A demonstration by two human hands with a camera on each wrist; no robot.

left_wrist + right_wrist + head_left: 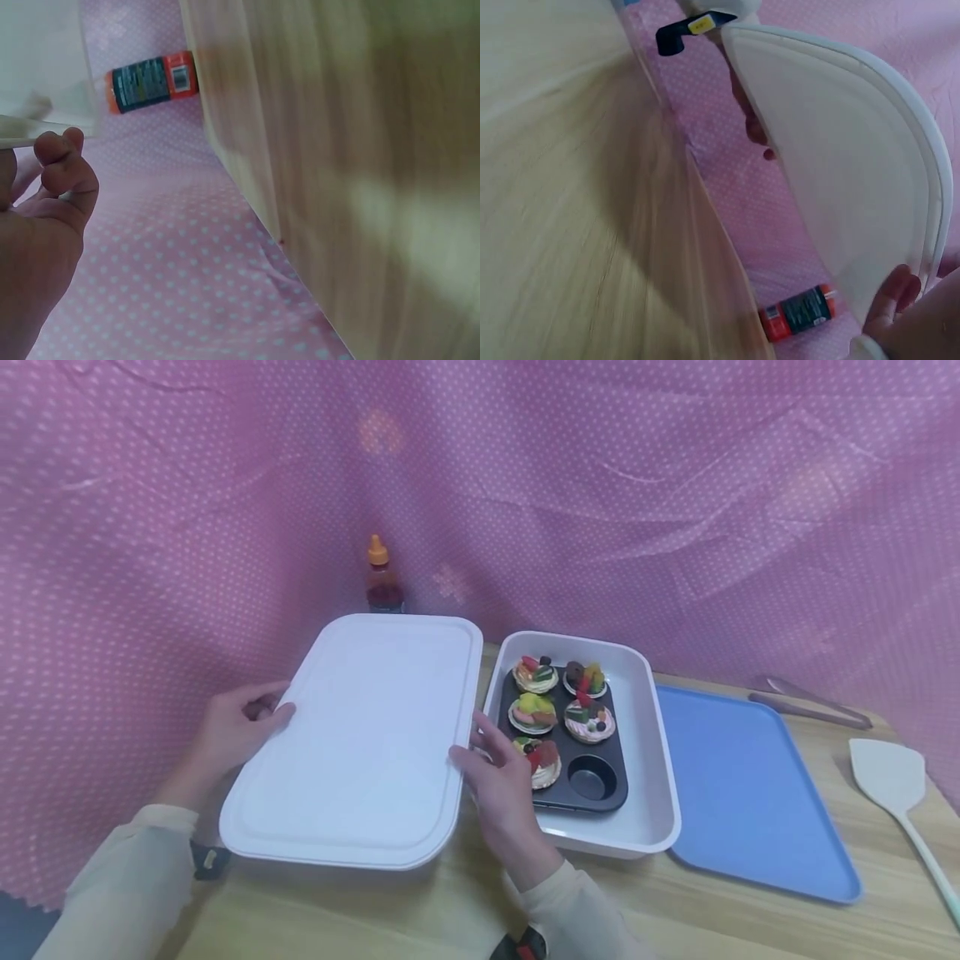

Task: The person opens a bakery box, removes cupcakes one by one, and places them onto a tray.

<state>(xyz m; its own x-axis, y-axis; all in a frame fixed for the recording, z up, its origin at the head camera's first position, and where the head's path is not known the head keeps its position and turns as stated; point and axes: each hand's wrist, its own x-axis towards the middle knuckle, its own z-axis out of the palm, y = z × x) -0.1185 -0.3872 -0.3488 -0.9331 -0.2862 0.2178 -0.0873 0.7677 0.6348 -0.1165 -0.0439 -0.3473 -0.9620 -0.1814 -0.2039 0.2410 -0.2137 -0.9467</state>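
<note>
Both hands hold a white rectangular lid (360, 735) above the table, tilted so that its top faces the head camera. My left hand (236, 727) pinches its left edge, thumb on top; in the left wrist view the fingers (64, 176) curl at the rim. Opposite, my right hand (506, 789) grips the right edge, and its fingers (892, 292) show at the rim in the right wrist view. Just right of that hand stands a white box (656, 760) containing a dark muffin tin (558, 797). Several fruit tarts (590, 720) fill its cups, except the front right one.
A sauce bottle (382, 581) with an orange cap stands behind the lid. Right of the box lies a blue tray (750, 793), with tongs (813, 710) behind it and a pale spatula (892, 777) farther right. A pink dotted cloth (600, 485) hangs behind the wooden table (337, 910).
</note>
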